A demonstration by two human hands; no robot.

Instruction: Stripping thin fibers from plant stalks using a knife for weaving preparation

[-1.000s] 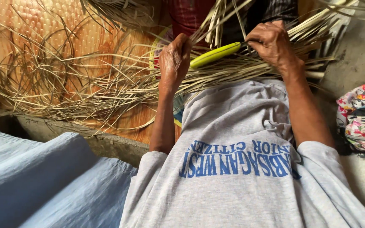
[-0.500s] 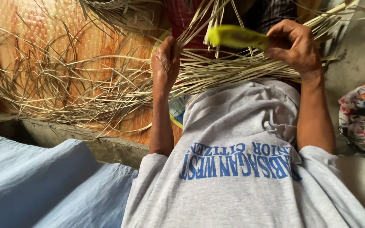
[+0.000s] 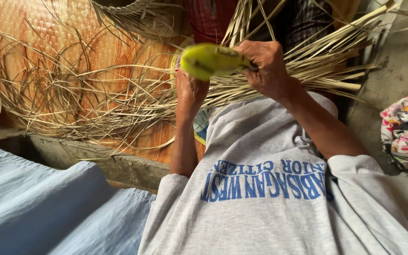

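Right hand [image 3: 266, 66] closed in a full fist around 1 end of a yellow-green tool [image 3: 211, 60]; no gap between fingers and palm. Tool blurred, jutting out from the fist toward the left hand, its kind impossible to tell. Left hand [image 3: 190, 90] just below the tool's free end, fingers curled round a gathered part of the dried strips [image 3: 308, 71]; how tightly, hard to tell, since the tool covers the fingertips.

Strips pass under both grips: stiffer, broader ends fanning out beyond the right fist, thin curled ends trailing far out past the left hand over an orange mat [image 3: 48, 42]. Beyond both grips, at the frame's top, a woven edge [image 3: 137, 16], partly cut off.

Judged from this: early to middling. Most strips loose and unsorted, only a small bunch gathered at the grips, 1 woven piece begun or finished nearby, cannot tell which. Plenty of loose material left.

Count: 2 hands, both busy. 1 yellow-green tool. Strips far too many and too tangled to count, dozens at least. 1 orange mat. 1 woven edge. 1 floral bag [image 3: 407, 130] well off to the right of the right arm. 1 blue cloth [image 3: 38, 203] below and left of the left elbow.
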